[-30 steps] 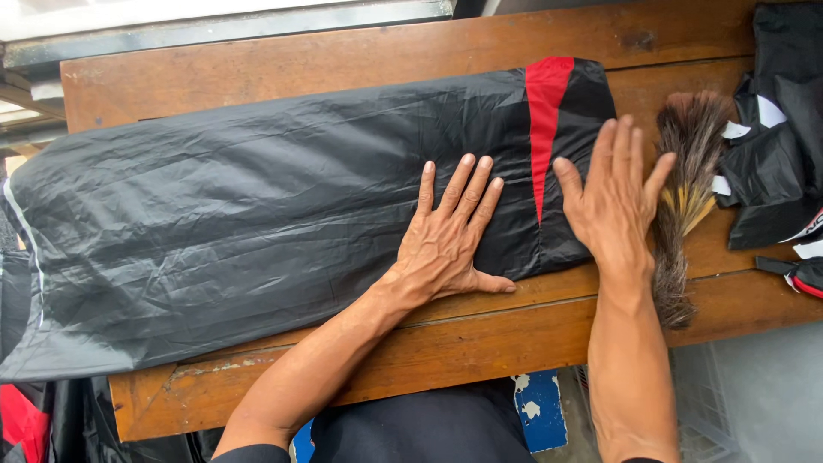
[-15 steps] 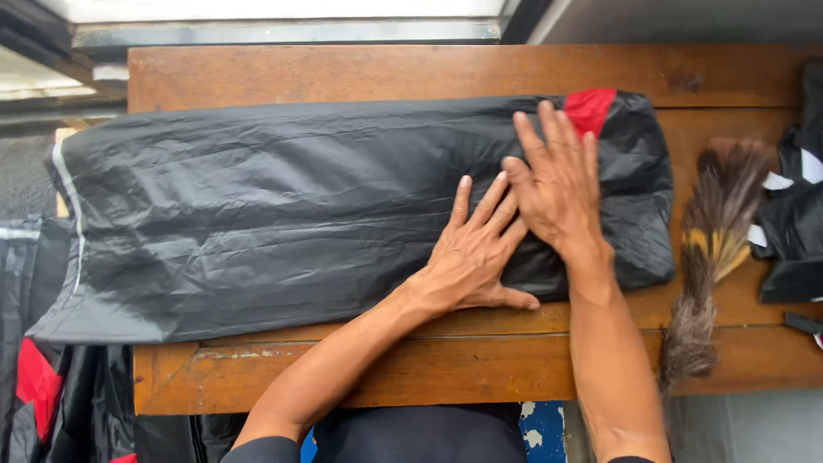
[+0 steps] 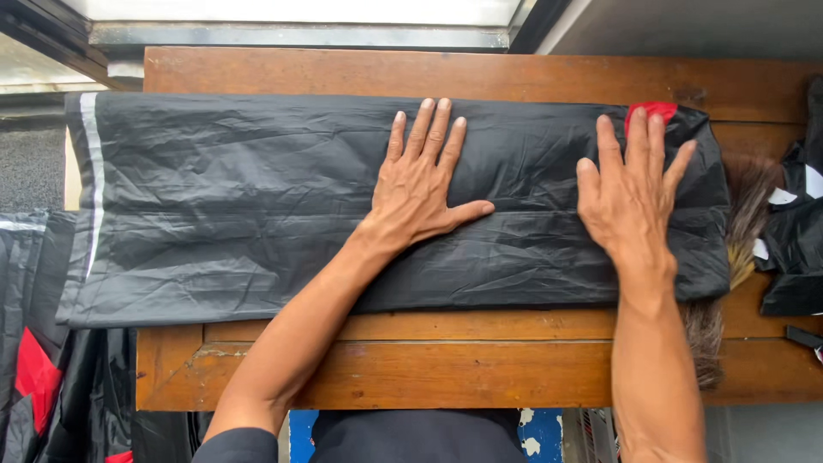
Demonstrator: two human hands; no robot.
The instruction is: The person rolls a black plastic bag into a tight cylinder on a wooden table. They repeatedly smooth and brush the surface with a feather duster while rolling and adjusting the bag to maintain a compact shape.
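Both hands lie flat, fingers spread, on a folded black garment (image 3: 257,206) of crinkly waterproof fabric that stretches lengthwise across the wooden table (image 3: 480,77). The left hand (image 3: 424,184) presses near the middle of the fabric, thumb out towards 3 o'clock; half a second ago it sat lower and closer to the right hand. The right hand (image 3: 630,201) has slid out towards 3 o'clock, near the garment's end, where a small red patch (image 3: 651,110) shows at 12 o'clock of its fingertips. The hands, which were almost touching, are now well apart (the fabric between them looks flatter, though creases remain), which suggests a smoothing stroke along the fold. A feather duster (image 3: 729,257) peeks out from under the right end, and more black and red clothing (image 3: 34,343) hangs off the table at 8 o'clock.
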